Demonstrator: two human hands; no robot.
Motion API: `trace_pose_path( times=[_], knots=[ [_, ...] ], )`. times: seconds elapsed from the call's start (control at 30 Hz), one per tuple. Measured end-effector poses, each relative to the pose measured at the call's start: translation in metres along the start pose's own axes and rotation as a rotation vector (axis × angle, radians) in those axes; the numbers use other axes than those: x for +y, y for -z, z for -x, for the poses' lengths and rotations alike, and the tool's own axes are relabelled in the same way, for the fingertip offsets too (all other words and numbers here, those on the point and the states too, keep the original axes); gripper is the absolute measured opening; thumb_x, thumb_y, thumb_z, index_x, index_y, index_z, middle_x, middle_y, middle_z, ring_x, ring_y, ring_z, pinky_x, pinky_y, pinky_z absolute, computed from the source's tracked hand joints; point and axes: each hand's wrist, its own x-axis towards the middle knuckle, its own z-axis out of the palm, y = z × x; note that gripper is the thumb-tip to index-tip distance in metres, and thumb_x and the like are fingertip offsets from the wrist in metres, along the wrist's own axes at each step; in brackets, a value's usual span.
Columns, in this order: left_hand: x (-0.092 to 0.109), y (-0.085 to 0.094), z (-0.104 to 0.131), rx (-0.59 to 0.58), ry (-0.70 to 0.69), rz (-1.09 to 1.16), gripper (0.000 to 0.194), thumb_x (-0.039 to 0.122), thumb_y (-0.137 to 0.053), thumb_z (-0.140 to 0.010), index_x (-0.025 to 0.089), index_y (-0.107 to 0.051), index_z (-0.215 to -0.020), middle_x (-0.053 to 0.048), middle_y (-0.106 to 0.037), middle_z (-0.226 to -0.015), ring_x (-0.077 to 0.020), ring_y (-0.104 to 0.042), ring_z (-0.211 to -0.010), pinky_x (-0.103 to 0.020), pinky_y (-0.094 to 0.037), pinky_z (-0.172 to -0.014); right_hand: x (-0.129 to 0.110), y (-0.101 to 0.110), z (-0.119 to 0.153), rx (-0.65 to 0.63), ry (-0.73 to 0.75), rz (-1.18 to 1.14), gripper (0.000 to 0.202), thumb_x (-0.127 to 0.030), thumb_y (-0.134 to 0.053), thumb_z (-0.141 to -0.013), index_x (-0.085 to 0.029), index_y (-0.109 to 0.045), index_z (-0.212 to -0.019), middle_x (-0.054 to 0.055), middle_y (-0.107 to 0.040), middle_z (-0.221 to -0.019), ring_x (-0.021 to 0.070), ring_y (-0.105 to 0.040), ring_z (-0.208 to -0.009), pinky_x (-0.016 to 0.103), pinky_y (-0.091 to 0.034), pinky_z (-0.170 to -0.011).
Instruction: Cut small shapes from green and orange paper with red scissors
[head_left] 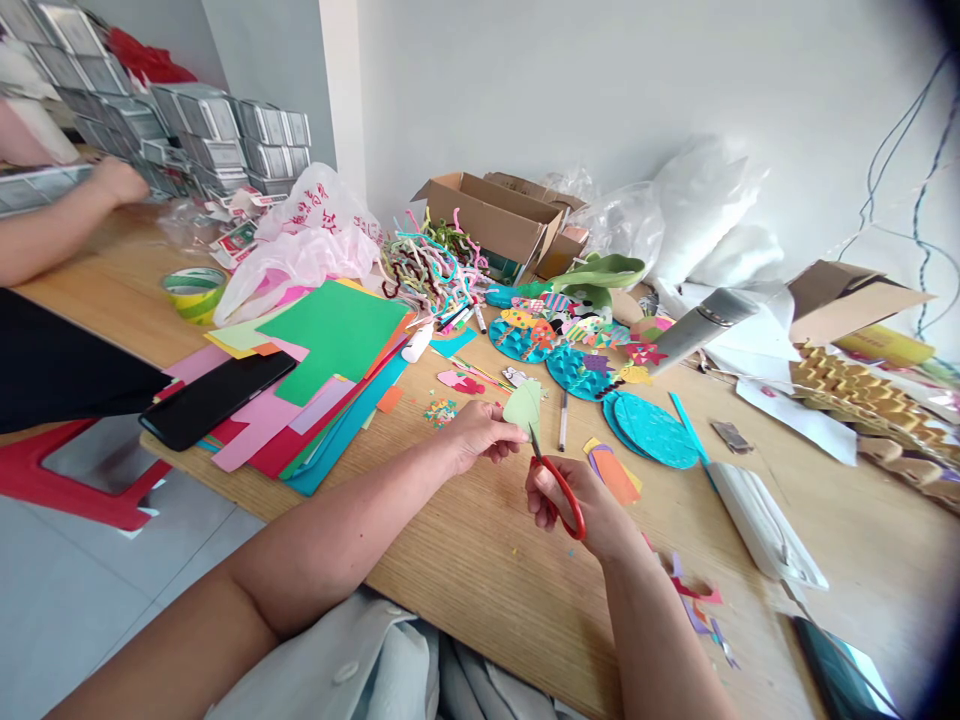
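"Looking over your whole table (465, 560), how far along are you?"

"Partway, I'd judge. Left of the frame's centre lies a broad stack of coloured sheets (337, 335), so plenty of paper seems unused. Right of centre, bright paper fish lie on the decorated blue discs (576, 376); those look well advanced. Just below and to the right, the overlapping plain blue discs (654, 430) look less finished. Toward the lower right, coloured scraps (699, 605) suggest a fair amount of trimming is done."

"And your hands?"

"Both busy near the middle of the frame. My right hand (589, 495) is closed round the red handles of the scissors (574, 510), blades pointing up. My left hand (478, 436) pinches the green paper piece (523, 402) by its lower left, between thumb and fingers."

"How does that piece look?"

"Pale green, small, rounded along its top, with a faint line near its right side. It's held just above the blade tips, right at the frame's centre. I can't tell whether they're biting into it. Some cutting probably remains, since the scissors are right at its lower edge."
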Motion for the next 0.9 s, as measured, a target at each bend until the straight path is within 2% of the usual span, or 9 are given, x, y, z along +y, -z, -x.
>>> trace_pose_path(
  times=[0.2, 0.53, 0.9],
  knots=[
    [0.0002, 0.0001, 0.0, 0.002, 0.009, 0.011, 0.011, 0.019, -0.066, -0.057, 0.012, -0.058, -0.056, 0.001, -0.055, -0.048, -0.0057, -0.045, -0.039, -0.018, -0.028, -0.037, 0.0005, 0.0007, 0.0002, 0.009, -0.02, 0.0, 0.036, -0.049, -0.062, -0.075, -0.017, -0.051, -0.062, -0.001, -0.059, -0.053, 0.0097, -0.054, -0.041, 0.018, -0.04, -0.039],
    [0.0024, -0.0004, 0.0017, -0.007, 0.031, 0.029, 0.013, 0.021, -0.066, -0.058, 0.012, -0.057, -0.058, 0.001, -0.055, -0.05, -0.0051, -0.044, -0.04, -0.019, -0.028, -0.039, 0.001, 0.0011, 0.0006, 0.01, -0.019, 0.005, 0.042, -0.057, -0.057, -0.076, -0.018, -0.05, -0.062, -0.002, -0.058, -0.052, 0.0098, -0.053, -0.04, 0.019, -0.039, -0.038],
    [0.0002, 0.0, -0.0001, -0.017, 0.014, 0.045, 0.012, 0.021, -0.065, -0.058, 0.012, -0.058, -0.062, 0.001, -0.055, -0.051, -0.005, -0.044, -0.039, -0.018, -0.028, -0.039, -0.0011, 0.0, 0.0004, 0.001, -0.003, 0.005, 0.045, -0.061, -0.051, -0.079, -0.018, -0.052, -0.066, 0.0, -0.059, -0.058, 0.0113, -0.056, -0.047, 0.021, -0.043, -0.044]
  ],
)
